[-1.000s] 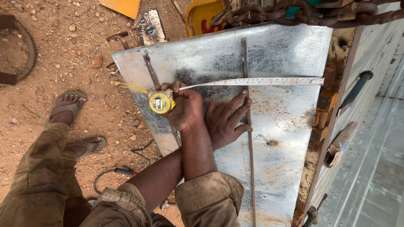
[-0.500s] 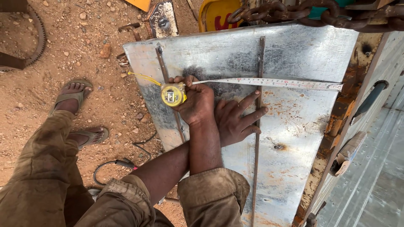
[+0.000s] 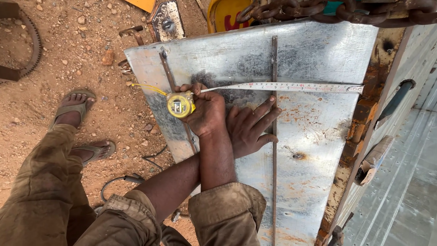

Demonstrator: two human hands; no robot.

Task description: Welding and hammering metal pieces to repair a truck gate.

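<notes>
A yellow round tape measure case sits near the left edge of a grey, rust-stained sheet-metal panel. One hand is clenched around the case; the arms cross, and it seems to be the right hand. The other, seemingly left hand lies flat, fingers spread, just beside it, touching a thin vertical steel rod. The white tape blade stretches across to the panel's rusty right edge.
</notes>
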